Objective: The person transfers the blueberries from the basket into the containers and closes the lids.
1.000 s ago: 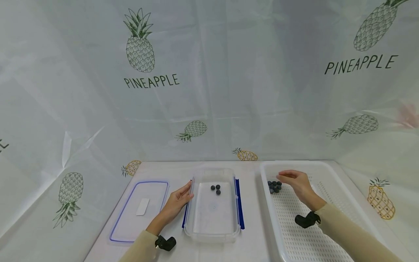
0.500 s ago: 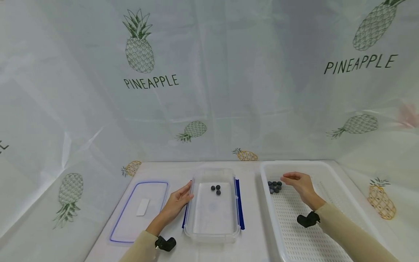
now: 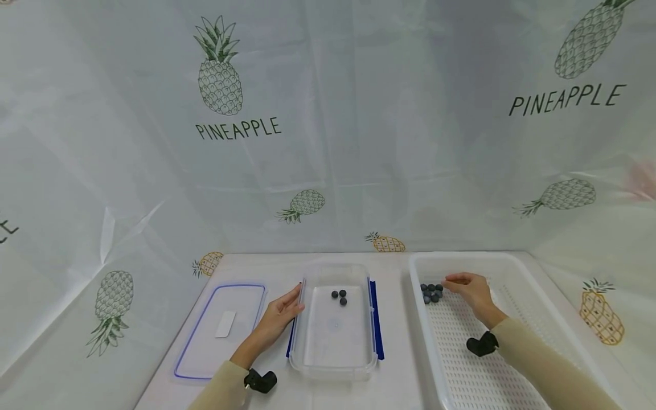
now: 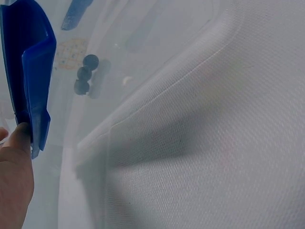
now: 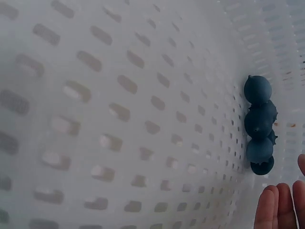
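Observation:
My left hand [image 3: 279, 318] rests against the left side of a clear plastic food container [image 3: 333, 353]. Its fingers are fairly straight, and in the left wrist view a digit [image 4: 19, 143] touches the lower end of the blue side latch [image 4: 37, 71]. Three blueberries [image 3: 343, 301] lie inside the container toward its far end. Over a white perforated tray [image 3: 451, 364] is my right hand [image 3: 472, 293], its fingertips just beside a cluster of several blueberries [image 3: 431, 292]. In the right wrist view the fingers [image 5: 285, 205] are extended below the berries [image 5: 259, 121], with no berry visible between them and the thumb.
A clear lid [image 3: 205, 347] with a blue seal lies flat left of the container, a white label [image 3: 225, 324] on it. Another blue latch [image 3: 376, 319] hangs on the container's right side. A pineapple-printed sheet [image 3: 328, 142] stands behind the white table [image 3: 394, 341].
My right hand has shifted slightly right and down from above the cluster to beside it. The left hand, container and its three blueberries have stayed put.

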The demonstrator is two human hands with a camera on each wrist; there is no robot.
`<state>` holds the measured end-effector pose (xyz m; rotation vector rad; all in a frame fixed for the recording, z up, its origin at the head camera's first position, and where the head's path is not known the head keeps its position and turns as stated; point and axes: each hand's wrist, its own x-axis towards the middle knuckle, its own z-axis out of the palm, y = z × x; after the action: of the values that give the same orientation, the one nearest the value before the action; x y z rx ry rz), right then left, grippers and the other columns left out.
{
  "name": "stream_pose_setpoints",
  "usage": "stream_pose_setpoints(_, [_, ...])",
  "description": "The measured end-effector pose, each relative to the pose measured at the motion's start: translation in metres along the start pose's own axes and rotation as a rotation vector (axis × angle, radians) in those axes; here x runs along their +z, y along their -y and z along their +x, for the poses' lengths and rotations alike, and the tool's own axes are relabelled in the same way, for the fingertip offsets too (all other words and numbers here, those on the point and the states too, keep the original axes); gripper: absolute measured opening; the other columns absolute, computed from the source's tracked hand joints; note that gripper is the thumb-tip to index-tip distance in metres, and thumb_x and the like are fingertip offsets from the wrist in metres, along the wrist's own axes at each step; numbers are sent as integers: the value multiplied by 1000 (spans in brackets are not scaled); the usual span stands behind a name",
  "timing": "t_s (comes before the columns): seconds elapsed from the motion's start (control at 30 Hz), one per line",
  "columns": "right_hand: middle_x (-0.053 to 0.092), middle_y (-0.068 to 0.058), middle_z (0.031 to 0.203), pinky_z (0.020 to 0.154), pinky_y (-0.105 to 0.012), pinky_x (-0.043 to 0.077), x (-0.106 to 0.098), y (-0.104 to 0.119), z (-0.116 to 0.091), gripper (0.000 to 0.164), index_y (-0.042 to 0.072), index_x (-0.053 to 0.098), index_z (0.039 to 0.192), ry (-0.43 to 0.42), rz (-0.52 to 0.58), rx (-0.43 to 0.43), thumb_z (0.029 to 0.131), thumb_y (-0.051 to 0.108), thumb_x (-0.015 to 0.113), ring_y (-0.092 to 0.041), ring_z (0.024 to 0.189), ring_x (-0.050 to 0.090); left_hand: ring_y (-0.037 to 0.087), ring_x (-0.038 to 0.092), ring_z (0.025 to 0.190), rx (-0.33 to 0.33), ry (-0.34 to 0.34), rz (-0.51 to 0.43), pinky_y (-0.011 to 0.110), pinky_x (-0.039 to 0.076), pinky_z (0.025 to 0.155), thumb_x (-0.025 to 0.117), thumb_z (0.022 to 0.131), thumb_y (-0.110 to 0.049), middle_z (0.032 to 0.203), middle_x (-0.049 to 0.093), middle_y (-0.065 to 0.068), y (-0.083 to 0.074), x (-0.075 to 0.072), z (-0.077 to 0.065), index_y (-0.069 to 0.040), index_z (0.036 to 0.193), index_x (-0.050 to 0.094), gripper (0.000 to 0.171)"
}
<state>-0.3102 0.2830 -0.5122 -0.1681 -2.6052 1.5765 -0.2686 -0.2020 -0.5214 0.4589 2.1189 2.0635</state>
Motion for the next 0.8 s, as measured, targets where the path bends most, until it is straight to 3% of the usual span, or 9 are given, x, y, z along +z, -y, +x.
stream_pose_setpoints(0.23, [67,-12,93,65,-21,50,3,-10,5,39,-6,62,107,-12,-27,-3,82,24,70,-10,78,58,20,26,134,-2,7,-11,19,33,99,56,92,-14,149,24,5,2,-1,1,-5,143,29,59])
stream_pose_setpoints(0.37, [67,-12,93,65,-22,50,6,-14,6,39,-5,64,105,-18,-37,4,81,25,71,-12,78,58,20,25,135,-22,7,-5,17,33,99,55,93,-12,149,23,5,-2,0,0,-5,143,28,58])
stream_pose_setpoints(0.6, [66,-14,93,64,-24,50,11,-14,3,41,-7,64,103,-1,-44,-30,81,26,72,-12,76,58,26,17,136,-40,52,-28,16,31,99,52,94,-9,151,15,10,-22,5,-6,1,144,20,60])
stream_pose_setpoints(0.8, [67,-11,87,60,-22,49,15,-12,3,37,-5,66,99,-43,-83,-26,79,25,73,-12,71,59,27,19,136,-42,56,-19,16,32,99,52,94,-8,150,16,10,-25,6,-7,2,144,20,60])
